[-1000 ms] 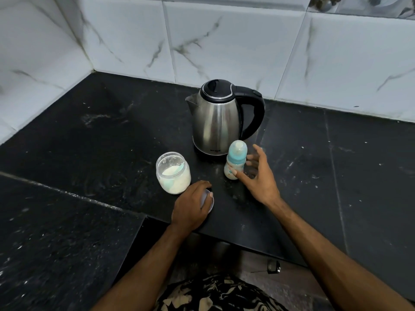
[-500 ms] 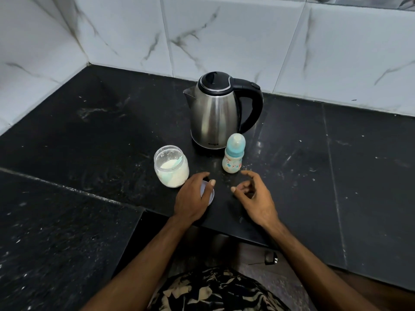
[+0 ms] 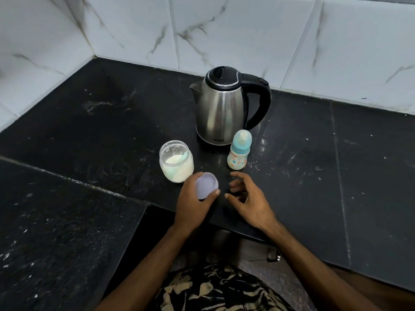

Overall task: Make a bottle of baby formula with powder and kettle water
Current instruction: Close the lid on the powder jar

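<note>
On the counter the kettle stands at the back, near the wall. The baby bottle stands just before it, to the right. The powder jar stands left of the bottle, with a scoop inside.

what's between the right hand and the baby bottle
Nothing: in the head view only bare black counter separates the empty right hand from the capped baby bottle.
</note>
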The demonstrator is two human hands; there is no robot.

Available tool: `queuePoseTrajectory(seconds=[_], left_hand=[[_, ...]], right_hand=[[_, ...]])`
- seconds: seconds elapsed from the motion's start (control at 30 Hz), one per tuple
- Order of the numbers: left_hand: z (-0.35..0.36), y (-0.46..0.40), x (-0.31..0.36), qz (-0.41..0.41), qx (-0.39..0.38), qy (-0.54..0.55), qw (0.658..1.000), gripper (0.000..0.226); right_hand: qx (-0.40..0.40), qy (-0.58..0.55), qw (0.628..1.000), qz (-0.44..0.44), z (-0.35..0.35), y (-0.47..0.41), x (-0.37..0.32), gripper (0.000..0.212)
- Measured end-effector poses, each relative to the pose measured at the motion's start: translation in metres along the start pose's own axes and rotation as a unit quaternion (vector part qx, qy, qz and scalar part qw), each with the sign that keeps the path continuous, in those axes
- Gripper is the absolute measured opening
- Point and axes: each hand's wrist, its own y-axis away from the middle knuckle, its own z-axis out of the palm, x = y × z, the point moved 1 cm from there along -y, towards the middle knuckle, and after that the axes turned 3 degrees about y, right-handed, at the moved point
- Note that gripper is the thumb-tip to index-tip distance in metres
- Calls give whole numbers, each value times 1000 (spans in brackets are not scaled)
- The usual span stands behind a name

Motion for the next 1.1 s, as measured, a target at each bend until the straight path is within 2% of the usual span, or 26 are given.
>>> queuePoseTrajectory(seconds=[0.07, 0.13, 0.23, 0.3, 0.4, 0.5, 0.57, 0.63, 0.8, 0.83, 0.93, 1.1], left_hand=[[-2, -2, 7, -69, 1, 98, 993, 55], [-2, -5, 10, -126, -16, 207, 970, 51], [0, -7, 9, -190, -42, 337, 921, 57], [1, -5, 10, -219, -60, 382, 896, 65], [0, 1, 13, -237, -76, 439, 863, 60], [-6, 4, 15, -244, -79, 462, 849, 58], [-14, 5, 14, -245, -79, 444, 858, 51], [-26, 6, 12, -240, -62, 393, 886, 36], [-55, 0, -7, -181, 97, 287, 936, 10], [-60, -2, -11, -162, 124, 261, 944, 11], [-73, -10, -15, -102, 158, 183, 965, 34], [-85, -33, -3, -25, 69, 95, 993, 84]], right_hand=[[-48, 8, 999, -21, 4, 1, -3, 71], [-72, 25, 996, -54, 9, 0, -6, 82], [-41, 39, 993, -100, 18, -2, -15, 86], [-19, 32, 992, -121, 24, -3, -21, 82], [0, 28, 991, -132, 32, -5, -25, 76], [-1, 39, 991, -131, 35, -7, -28, 75], [-6, 46, 989, -140, 35, -11, -31, 75], [-14, 63, 985, -161, 31, -21, -37, 74], [-52, 132, 970, -198, 13, -54, -65, 76], [-64, 151, 965, -204, 10, -61, -72, 77], [-114, 213, 945, -219, 7, -84, -95, 78], [-198, 289, 904, -243, 15, -116, -129, 76]])
